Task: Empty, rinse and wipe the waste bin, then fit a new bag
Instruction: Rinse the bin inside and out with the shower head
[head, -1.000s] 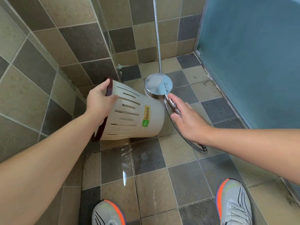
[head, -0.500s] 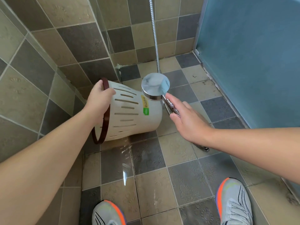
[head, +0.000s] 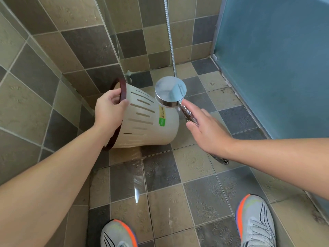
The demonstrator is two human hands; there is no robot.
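A white slotted waste bin [head: 151,122] with a dark brown rim and a yellow-green label is tipped on its side above the tiled floor, its mouth turned toward the left wall. My left hand [head: 108,111] grips its rim at the top. A chrome shower head [head: 170,90] hovers just over the bin's base end. My right hand [head: 204,129] holds the shower head's handle from behind, fingers extended along it. No water stream is visible.
The metal shower hose [head: 170,38] hangs down the back wall, and its end loops out below my right wrist. A blue panel [head: 276,59] closes the right side. Wet floor tiles [head: 135,179] lie below the bin. My two shoes [head: 254,223] stand at the bottom.
The bin has rotated in my left hand, its label turning toward the upper side. The shower head has lifted slightly and stays next to the bin's base.
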